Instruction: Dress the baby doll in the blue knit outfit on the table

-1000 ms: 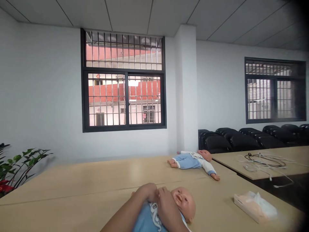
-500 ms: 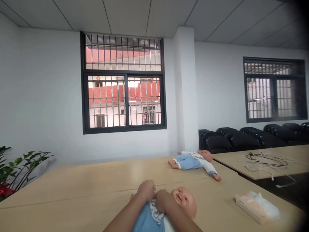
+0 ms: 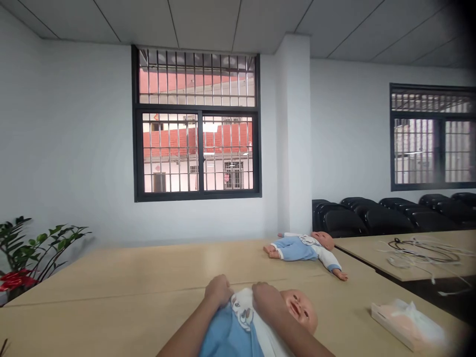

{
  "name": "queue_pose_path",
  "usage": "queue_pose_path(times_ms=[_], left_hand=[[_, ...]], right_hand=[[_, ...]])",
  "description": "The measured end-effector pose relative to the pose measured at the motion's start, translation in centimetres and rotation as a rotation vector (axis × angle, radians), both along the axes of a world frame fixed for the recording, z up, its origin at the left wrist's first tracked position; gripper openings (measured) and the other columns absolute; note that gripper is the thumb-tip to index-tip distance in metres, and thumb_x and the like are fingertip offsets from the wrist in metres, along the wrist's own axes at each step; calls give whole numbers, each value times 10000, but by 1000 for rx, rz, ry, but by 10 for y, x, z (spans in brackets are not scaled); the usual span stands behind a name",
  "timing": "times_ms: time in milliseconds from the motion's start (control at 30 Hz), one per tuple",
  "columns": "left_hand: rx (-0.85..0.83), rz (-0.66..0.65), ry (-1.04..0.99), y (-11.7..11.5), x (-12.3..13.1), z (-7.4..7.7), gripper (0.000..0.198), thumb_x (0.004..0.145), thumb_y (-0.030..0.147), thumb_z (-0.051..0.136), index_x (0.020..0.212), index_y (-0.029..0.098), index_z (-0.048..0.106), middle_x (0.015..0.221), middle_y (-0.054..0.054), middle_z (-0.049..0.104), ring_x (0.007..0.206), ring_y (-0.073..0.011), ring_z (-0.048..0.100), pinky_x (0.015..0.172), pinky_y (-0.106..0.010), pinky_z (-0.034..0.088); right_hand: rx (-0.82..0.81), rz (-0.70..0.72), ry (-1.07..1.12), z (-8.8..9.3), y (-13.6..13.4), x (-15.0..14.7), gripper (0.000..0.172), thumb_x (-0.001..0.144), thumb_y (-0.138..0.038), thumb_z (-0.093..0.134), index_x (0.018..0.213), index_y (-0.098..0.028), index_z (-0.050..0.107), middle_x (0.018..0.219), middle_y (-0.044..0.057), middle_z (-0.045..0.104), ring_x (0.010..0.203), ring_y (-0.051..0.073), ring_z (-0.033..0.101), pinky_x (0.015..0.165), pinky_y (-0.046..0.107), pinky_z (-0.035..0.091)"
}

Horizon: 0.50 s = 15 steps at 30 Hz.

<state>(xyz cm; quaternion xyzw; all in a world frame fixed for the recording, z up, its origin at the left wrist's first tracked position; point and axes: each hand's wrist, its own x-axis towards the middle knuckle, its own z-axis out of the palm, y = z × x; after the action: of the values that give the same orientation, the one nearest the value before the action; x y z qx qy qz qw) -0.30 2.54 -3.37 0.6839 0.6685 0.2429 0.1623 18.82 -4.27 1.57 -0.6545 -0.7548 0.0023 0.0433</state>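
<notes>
Baby doll (image 3: 260, 322) in blue outfit lying on a wooden desk (image 3: 130, 292), left hand (image 3: 218, 291) and right hand (image 3: 267, 296) both curled, gripping its white bib between them, second doll (image 3: 305, 246) well beyond the right hand.

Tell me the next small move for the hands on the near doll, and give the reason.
Probably spread the two hands a little further apart along the chest. The left hand and right hand both rest on the near doll, pinching its blue and white clothing by the bib, with the doll lying face up on the table.
</notes>
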Motion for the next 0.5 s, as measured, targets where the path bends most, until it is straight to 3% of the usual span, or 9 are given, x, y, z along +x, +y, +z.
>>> queue_pose_path(times_ms=[133, 267, 500], left_hand=[[0, 30, -130, 8, -16, -12, 115, 764, 215, 708, 867, 167, 696, 858, -84, 756, 802, -205, 689, 658, -271, 405], [-10, 14, -260, 15, -15, -26, 118, 799, 235, 690, 722, 176, 622, 599, 3, 614, 596, -150, 593, 571, -249, 360], [-11, 20, -342, 20, -30, -44, 239, 788, 187, 644, 605, 204, 492, 546, 29, 474, 603, -144, 497, 567, -271, 281]], right_hand=[[73, -21, 28, 3, -4, 26, 343, 933, -68, 441, 1166, -96, 691, 1208, 211, 725, 1136, 285, 717, 925, 363, 503], [121, -38, 51, 2, -7, 38, 313, 950, -98, 412, 1147, -106, 654, 1194, 188, 713, 1100, 282, 722, 883, 360, 488], [163, -120, 45, 3, -10, 42, 319, 1009, -108, 329, 1123, -123, 626, 1164, 171, 713, 1034, 279, 744, 824, 359, 493]])
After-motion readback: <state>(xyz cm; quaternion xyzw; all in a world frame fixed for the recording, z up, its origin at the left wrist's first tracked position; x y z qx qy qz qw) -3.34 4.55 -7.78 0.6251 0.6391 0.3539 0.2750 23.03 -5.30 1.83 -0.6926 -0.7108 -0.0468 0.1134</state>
